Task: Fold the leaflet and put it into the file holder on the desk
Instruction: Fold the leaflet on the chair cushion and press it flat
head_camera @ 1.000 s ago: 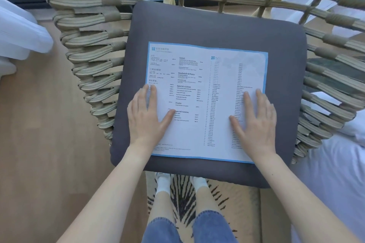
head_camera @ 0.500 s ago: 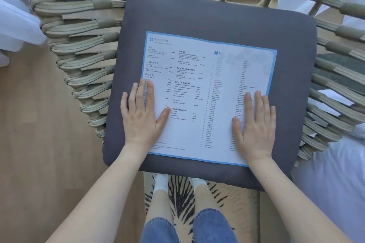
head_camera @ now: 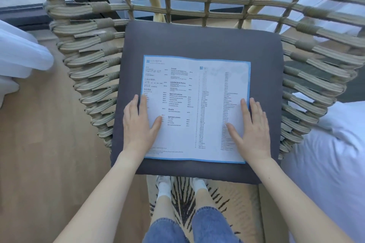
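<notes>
Curtain [head_camera: 21,55]: white fabric at the far left edge, over the wood floor [head_camera: 49,163].
Wicker chair [head_camera: 87,69]: woven tan strips and lattice back, wrapped around the seat on the left, rear and right.
Seat cushion [head_camera: 197,41]: dark grey, square with rounded corners, lying flat in the chair.
Left hand [head_camera: 137,124]: open and flat, palm down, fingers together, thumb spread; it lies across the leaflet's left edge, partly on the cushion.
Leaflet [head_camera: 195,104]: white sheet with a blue border and printed menu columns, unfolded, flat on the cushion's middle, under both hands.
Right hand [head_camera: 249,130]: open and flat, palm down, thumb spread inward; pressed on the leaflet's right edge.
Rug [head_camera: 227,203]: pale with black stripes, under the chair's front edge.
Legs: blue jeans [head_camera: 207,227] and white socks [head_camera: 164,189], standing on the rug.
Bedding [head_camera: 331,163]: white, rumpled, at the right edge beside the chair.
</notes>
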### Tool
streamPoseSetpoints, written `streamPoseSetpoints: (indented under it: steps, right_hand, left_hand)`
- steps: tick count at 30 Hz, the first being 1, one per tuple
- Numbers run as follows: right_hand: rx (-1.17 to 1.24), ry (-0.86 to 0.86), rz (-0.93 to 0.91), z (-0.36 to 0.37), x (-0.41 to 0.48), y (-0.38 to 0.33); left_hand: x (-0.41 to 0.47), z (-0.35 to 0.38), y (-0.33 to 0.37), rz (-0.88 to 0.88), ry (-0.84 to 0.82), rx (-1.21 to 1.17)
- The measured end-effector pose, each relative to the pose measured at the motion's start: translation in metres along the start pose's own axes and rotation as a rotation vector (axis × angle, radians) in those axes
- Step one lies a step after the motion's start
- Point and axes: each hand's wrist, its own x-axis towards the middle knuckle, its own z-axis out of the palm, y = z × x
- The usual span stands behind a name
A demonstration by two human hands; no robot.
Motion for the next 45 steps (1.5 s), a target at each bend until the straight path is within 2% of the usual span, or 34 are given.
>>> streamPoseSetpoints:
  steps: [2,5,8,11,15,23,31,40,43,45]
  right_hand:
    - [-0.022,-0.066,0.041,-0.003,-0.006,0.006]
    - [-0.06,-0.161,0.05,0.0,-0.007,0.011]
    - [-0.051,-0.157,0.071,0.003,-0.005,0.012]
    - [-0.04,-0.146,0.085,0.004,-0.005,0.011]
    - [-0.029,-0.148,0.087,0.003,-0.006,0.011]
    - [0.025,-0.162,0.109,-0.002,-0.006,0.005]
    - [0.067,-0.135,0.094,0.002,-0.007,0.01]
    - [0.092,-0.099,0.059,0.009,-0.007,0.016]
    - [0.173,-0.089,0.049,0.006,-0.008,0.019]
    - [0.329,-0.064,0.06,0.0,-0.009,0.024]
  left_hand:
    - [-0.001,-0.004,0.002,0.002,-0.006,-0.029]
    - [-0.001,-0.006,0.008,-0.035,0.041,-0.211]
    - [0.001,-0.007,0.01,-0.11,0.07,-0.413]
    - [0.004,-0.017,0.013,-0.249,0.033,-0.685]
    - [0.001,-0.03,0.02,-0.234,-0.005,-0.807]
    - [-0.017,-0.055,0.078,-0.063,-0.02,-0.848]
    - [-0.026,-0.02,0.147,0.045,-0.132,-0.88]
    - [-0.021,0.013,0.176,0.024,-0.169,-0.783]
    - [-0.02,0.019,0.179,0.035,-0.171,-0.748]
    - [-0.02,0.023,0.182,0.065,-0.165,-0.709]
